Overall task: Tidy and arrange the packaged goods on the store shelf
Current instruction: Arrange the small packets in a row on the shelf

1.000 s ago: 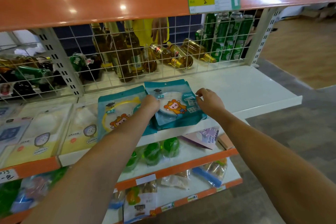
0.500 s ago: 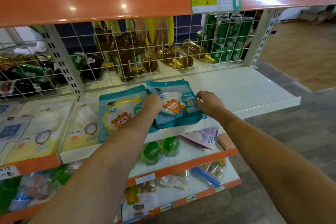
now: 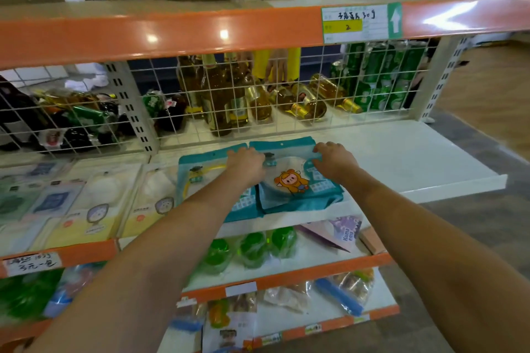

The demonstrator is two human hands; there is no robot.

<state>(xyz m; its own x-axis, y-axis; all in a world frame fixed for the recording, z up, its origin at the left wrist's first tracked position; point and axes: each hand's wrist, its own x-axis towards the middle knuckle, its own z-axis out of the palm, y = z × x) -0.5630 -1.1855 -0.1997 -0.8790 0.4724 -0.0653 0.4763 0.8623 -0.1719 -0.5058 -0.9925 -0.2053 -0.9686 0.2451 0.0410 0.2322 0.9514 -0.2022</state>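
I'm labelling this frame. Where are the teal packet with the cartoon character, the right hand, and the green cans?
teal packet (image 3: pixel 289 180), head view, on its cartoon character.
right hand (image 3: pixel 334 159), head view, back of the hand.
green cans (image 3: pixel 381 77), head view, a can's side behind the wire grid.

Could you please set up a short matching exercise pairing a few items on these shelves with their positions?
Things:
1. teal cartoon packet
2. green cans
3. amber bottles
4. green round packs

Places:
A. behind the wire grid, far right
B. on the shelf below the hands
C. under both hands
D. behind the wire grid, middle

Pairs: 1-C, 2-A, 3-D, 4-B
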